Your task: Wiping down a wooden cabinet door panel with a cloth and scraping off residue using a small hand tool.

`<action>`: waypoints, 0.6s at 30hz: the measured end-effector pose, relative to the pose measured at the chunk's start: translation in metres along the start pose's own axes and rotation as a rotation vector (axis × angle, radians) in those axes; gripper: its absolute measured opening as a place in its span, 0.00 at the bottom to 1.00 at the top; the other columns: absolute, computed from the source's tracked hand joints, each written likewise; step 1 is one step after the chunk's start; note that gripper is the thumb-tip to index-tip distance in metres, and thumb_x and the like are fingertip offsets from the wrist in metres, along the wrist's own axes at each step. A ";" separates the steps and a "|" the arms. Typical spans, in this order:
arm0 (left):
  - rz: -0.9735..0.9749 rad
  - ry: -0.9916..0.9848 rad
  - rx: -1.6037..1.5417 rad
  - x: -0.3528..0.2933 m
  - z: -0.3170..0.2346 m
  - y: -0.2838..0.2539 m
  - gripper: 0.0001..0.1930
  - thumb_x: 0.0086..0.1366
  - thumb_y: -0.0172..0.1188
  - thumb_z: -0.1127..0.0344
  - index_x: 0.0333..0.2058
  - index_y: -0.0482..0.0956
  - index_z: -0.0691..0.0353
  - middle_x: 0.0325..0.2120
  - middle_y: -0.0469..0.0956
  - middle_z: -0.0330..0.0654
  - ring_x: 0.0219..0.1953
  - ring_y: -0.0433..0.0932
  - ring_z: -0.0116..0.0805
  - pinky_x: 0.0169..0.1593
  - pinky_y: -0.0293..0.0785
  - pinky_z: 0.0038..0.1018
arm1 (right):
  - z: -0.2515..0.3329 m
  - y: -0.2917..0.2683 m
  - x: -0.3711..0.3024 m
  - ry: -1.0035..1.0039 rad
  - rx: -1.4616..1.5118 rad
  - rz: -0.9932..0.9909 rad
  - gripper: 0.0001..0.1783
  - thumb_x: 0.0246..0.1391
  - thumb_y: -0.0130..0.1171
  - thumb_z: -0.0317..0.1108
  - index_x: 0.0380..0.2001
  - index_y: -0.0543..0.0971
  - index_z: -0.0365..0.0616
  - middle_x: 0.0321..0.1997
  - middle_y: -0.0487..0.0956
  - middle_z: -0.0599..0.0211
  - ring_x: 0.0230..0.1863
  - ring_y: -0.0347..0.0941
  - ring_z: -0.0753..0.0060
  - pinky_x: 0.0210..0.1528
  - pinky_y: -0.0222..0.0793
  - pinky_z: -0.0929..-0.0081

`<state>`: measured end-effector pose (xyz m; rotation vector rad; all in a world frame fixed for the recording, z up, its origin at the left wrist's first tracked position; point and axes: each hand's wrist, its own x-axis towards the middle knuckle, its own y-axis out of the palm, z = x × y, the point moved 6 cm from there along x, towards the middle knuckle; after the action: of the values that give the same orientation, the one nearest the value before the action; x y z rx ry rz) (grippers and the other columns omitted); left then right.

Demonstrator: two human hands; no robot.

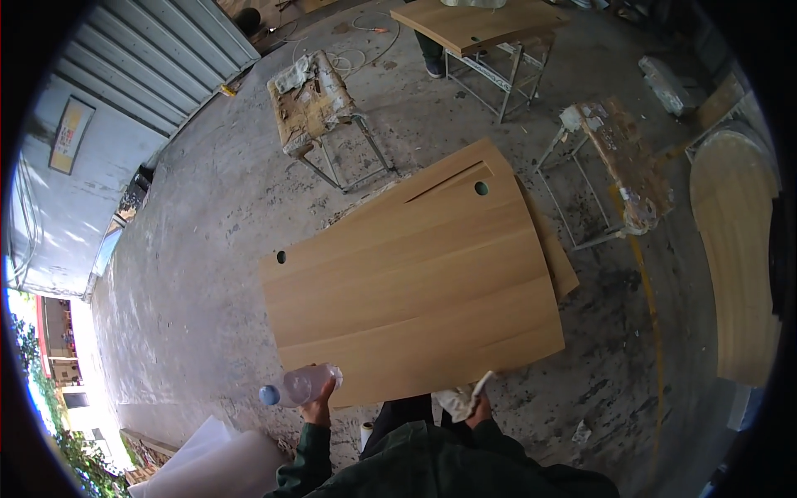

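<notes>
My left hand [318, 405] is wrapped round a clear plastic bottle [305, 384] with a blue cap, tipped on its side by the near left corner of a wooden board. A crumpled white cloth [459, 402] is gripped in my right hand [481, 409] at the board's near edge. The board [415, 282] is a large light-brown panel with two round dark holes, one at the far left corner and one toward the far right. Another panel [549, 241] shows beneath it on the right.
Worn stools with crusted tops stand beyond the board, one stool [311, 104] at far left, another stool [623, 162] at right. At the back, a further panel [473, 25] rests on a metal stand, with a person's foot [435, 68] beside it. White sheeting [216, 461] lies near left.
</notes>
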<state>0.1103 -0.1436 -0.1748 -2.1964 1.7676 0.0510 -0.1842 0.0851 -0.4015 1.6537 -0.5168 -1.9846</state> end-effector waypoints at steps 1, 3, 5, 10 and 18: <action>0.019 0.002 0.006 0.001 -0.009 -0.001 0.27 0.47 0.69 0.70 0.47 0.69 0.64 0.41 0.72 0.42 0.44 0.72 0.34 0.47 0.70 0.29 | -0.018 -0.002 0.006 0.044 0.057 -0.155 0.27 0.59 0.47 0.51 0.57 0.65 0.48 0.54 0.71 0.69 0.55 0.66 0.64 0.56 0.63 0.65; 0.037 0.030 0.036 0.001 -0.028 -0.009 0.26 0.48 0.68 0.71 0.47 0.69 0.63 0.41 0.73 0.41 0.43 0.72 0.33 0.46 0.70 0.29 | -0.031 0.030 0.016 0.019 0.205 0.033 0.31 0.54 0.53 0.53 0.56 0.65 0.49 0.55 0.70 0.70 0.56 0.65 0.62 0.57 0.60 0.60; 0.044 0.032 0.043 0.005 -0.042 -0.012 0.26 0.49 0.68 0.71 0.47 0.69 0.63 0.41 0.73 0.41 0.43 0.72 0.33 0.47 0.71 0.29 | -0.038 0.040 0.028 -0.005 0.240 0.118 0.33 0.50 0.58 0.52 0.56 0.65 0.49 0.56 0.69 0.69 0.56 0.64 0.59 0.59 0.56 0.54; 0.040 0.054 0.033 0.018 -0.052 -0.030 0.26 0.49 0.68 0.70 0.47 0.69 0.63 0.41 0.73 0.41 0.43 0.72 0.33 0.47 0.71 0.29 | -0.050 0.051 0.040 -0.069 0.180 0.009 0.33 0.50 0.59 0.50 0.56 0.65 0.49 0.54 0.70 0.70 0.56 0.65 0.63 0.58 0.58 0.57; 0.104 0.068 0.003 0.036 -0.065 -0.038 0.27 0.49 0.68 0.69 0.48 0.69 0.62 0.43 0.72 0.41 0.45 0.72 0.34 0.48 0.70 0.30 | -0.038 0.057 0.031 -0.194 0.163 -0.019 0.29 0.52 0.57 0.48 0.55 0.66 0.48 0.52 0.71 0.70 0.54 0.65 0.65 0.56 0.60 0.60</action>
<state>0.1444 -0.1878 -0.1129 -2.1260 1.9164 -0.0021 -0.1439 0.0215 -0.3998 1.5717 -0.7538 -2.1801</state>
